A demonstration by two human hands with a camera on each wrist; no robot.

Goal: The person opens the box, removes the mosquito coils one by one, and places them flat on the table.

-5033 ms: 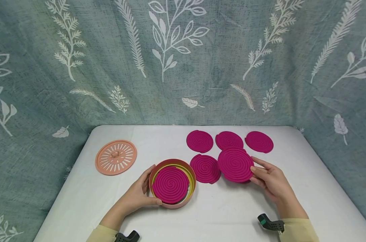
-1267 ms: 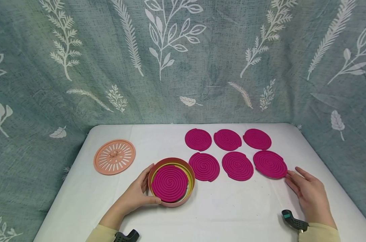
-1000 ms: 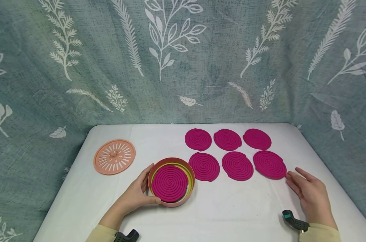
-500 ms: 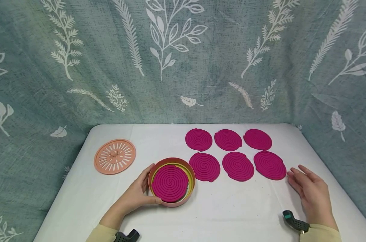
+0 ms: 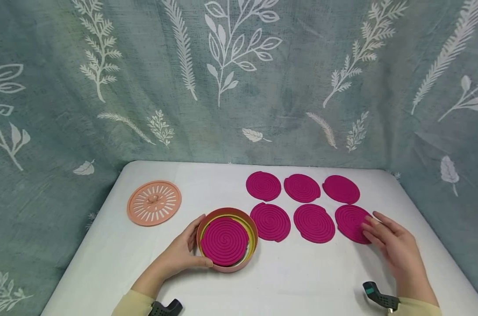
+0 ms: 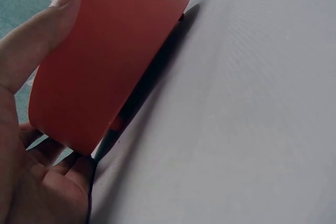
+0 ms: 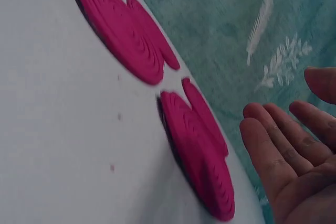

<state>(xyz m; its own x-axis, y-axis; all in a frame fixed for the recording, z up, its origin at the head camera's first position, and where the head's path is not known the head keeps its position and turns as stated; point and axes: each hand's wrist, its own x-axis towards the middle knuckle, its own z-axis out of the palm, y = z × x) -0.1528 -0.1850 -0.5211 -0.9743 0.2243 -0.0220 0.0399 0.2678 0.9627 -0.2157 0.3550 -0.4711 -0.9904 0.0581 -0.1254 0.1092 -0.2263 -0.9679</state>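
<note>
My left hand (image 5: pixel 180 254) grips the side of a round coral tin (image 5: pixel 228 269), fingers on the far side and thumb at the front. A magenta spiral mosquito coil (image 5: pixel 225 241) lies inside it, within a yellow inner ring. The tin's smooth outer wall (image 6: pixel 105 51) fills much of the left wrist view. At the right my right hand (image 5: pixel 393 245) is over the near edge of another mosquito coil (image 5: pixel 347 221). Its fingers are relaxed and hold nothing; the right wrist view shows them apart from the flat coils (image 7: pixel 197 156).
Several more magenta coils lie in two rows right of the tin, such as the near middle coil (image 5: pixel 314 223) and the back left coil (image 5: pixel 263 186). A coral slotted lid (image 5: pixel 154 199) lies at the left of the white table (image 5: pixel 294 281). A patterned curtain (image 5: pixel 255 79) hangs behind.
My right hand carried a coil rightward, laid it at the near row's right end and let go. It has since moved slightly left over it. My left hand stays on the tin.
</note>
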